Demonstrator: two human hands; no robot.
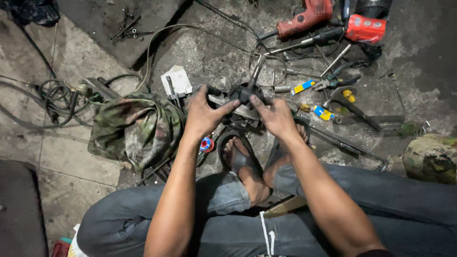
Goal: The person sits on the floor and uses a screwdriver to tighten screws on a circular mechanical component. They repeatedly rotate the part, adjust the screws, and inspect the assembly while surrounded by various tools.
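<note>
The person sits low on the floor in blue denim trousers, knees spread, with both feet in dark rubber sandals planted close together on the stained grey concrete floor. Just above the feet, the left hand and the right hand meet over a dark, greasy metal mechanical part with a round hub. The left hand is closed around a black stub at the part's left end, thumb stretched toward the hub; the right hand pinches the hub's right side between fingertips and thumb. The part is held just above the feet, at the middle of the scene. A crumpled camouflage cloth bag lies just beside the left hand, with coiled dark cables further left. Beyond the hands lie scattered steel wrenches and pliers, and farthest off a red power drill.
</note>
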